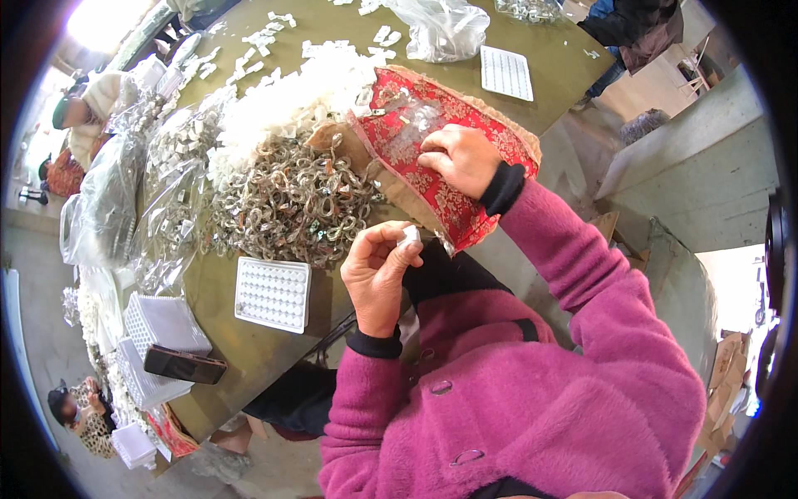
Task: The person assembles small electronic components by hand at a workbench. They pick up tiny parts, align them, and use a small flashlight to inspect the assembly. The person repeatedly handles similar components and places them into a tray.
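Observation:
Between the thumb and fingers of my left hand [374, 274] is a small white plastic piece [410, 235], held just off the table edge. My right hand [465, 162] rests over a red floral cloth [478, 218], its fingers curled down; what they pinch, if anything, is hidden. Small clear pieces [418, 119] lie on the cloth beyond its fingertips. Left of the cloth is a heap of grey-brown looped pieces [291, 200], and behind that a large pile of whitish translucent pieces [278, 112]. A white tray with rows of round recesses [273, 293] lies left of my left hand.
Stacked white trays [174, 323] stand at the table's left, with a dark phone [184, 364] leaning on them. Clear plastic bags [104, 208] line the far left. Another tray [506, 73] and a plastic bag [436, 29] lie at the back. Other people sit around the table.

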A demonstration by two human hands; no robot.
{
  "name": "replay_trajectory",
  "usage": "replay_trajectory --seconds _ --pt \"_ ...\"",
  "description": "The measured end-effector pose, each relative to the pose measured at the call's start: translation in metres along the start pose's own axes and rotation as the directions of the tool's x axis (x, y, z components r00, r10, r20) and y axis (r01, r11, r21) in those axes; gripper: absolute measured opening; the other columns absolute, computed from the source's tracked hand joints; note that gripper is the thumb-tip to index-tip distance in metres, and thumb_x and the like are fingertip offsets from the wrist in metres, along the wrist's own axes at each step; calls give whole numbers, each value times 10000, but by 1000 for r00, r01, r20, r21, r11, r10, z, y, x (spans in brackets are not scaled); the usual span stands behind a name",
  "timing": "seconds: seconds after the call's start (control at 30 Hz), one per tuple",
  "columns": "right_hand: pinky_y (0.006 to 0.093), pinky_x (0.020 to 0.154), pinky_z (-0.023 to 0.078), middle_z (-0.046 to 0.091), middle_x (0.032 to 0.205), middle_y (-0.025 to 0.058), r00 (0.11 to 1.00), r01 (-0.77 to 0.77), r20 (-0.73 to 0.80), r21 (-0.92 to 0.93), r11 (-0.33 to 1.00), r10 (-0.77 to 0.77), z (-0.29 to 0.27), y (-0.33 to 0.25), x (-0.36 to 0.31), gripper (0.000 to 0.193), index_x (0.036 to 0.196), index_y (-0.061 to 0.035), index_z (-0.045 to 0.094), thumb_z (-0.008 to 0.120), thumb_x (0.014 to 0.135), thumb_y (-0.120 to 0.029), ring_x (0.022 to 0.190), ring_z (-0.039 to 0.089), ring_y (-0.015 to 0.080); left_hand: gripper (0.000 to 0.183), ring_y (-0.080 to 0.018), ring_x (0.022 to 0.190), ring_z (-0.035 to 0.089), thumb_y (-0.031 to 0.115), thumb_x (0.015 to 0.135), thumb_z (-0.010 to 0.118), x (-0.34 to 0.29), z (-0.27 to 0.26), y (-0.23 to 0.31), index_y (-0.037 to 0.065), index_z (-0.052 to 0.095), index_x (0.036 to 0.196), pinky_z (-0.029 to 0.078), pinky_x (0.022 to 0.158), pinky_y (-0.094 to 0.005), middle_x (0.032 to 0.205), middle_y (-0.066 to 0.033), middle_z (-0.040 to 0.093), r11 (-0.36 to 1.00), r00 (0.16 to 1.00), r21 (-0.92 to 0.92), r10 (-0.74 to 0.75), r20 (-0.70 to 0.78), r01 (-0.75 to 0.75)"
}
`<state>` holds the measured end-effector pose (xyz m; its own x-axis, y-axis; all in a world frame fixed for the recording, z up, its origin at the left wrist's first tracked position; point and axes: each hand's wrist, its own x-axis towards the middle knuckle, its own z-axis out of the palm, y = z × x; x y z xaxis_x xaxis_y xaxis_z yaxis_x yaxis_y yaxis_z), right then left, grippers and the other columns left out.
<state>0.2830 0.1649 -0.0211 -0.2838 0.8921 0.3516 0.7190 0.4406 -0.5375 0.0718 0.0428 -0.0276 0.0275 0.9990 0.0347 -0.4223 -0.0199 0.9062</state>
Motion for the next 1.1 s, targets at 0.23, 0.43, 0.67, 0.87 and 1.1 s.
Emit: replay_trajectory --seconds 0.23,0.43,0.67,0.87,1.1 --pt "389 720 536 683 852 134 999 -33 18 96 995 31 6 0 0 125 908 -46 749 765 848 -154 782 678 282 224 -160 880 691 -62 946 693 2 -11 4 -26 672 1166 578 812 -280 1107 -114 722 979 999 -199 -39 19 42" --pt "269 780 560 709 901 41 971 -235 169 788 570 166 -15 -45 -26 120 1064 2 723 692 948 5 858 694 128 275 -328 1114 693 -44 947 655 1 -14 5 15 569 1201 569 1005 -524 1163 -147 674 953 995 -287 -96 3 93" --pt "265 752 576 726 927 79 991 -134 98 804 579 93 -23 -96 -55 81 1024 14 716 715 945 34 841 714 140 237 -326 1097 699 -16 973 637 -7 -21 7 5 601 1206 597 955 -470 1162 -180 687 903 996 -425 -33 86 66" --pt "265 742 556 641 948 60 998 -58 41 811 582 42 -5 -103 -68 93 999 13 650 714 939 44 830 688 134 262 -268 956 704 26 964 690 -19 -17 12 -10 639 1219 577 888 -392 1126 -169 718 877 996 -473 -62 57 82" --pt "264 696 540 598 936 64 999 27 10 733 679 -51 -5 -106 -75 103 968 5 624 715 936 41 787 681 146 259 -261 908 704 11 953 694 -27 -12 19 -44 659 1204 575 843 -369 1094 -183 727 855 993 -504 -92 74 117"
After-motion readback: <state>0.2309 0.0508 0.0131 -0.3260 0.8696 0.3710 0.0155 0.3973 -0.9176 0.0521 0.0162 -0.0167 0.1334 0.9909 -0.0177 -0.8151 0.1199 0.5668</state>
